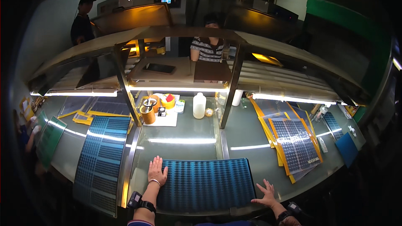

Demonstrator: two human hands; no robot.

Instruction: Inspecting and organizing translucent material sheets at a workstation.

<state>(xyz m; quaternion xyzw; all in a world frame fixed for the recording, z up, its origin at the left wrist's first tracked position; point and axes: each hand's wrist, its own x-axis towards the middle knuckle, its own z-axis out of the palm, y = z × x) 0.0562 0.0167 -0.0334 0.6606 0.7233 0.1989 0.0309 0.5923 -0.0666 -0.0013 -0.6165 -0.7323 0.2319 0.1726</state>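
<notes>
A blue patterned sheet (205,185) with rows of small repeated dark marks lies flat on the glass-topped table in front of me. My left hand (156,171) rests at its upper left corner, fingers stretched out and thumb touching the sheet's edge. Beside the lower right corner is my right hand (264,193), fingers spread, with nothing held in it. Whether its thumb touches the sheet, I cannot tell. Both forearms carry strapped-on small devices.
At left lies another large blue patterned sheet (102,155). Film sheets with yellow borders (295,145) are stacked at right. Towards the back stand a white bottle (199,106) and a brown cup of tools (148,115). A lit shelf frame (232,86) crosses behind; people stand beyond.
</notes>
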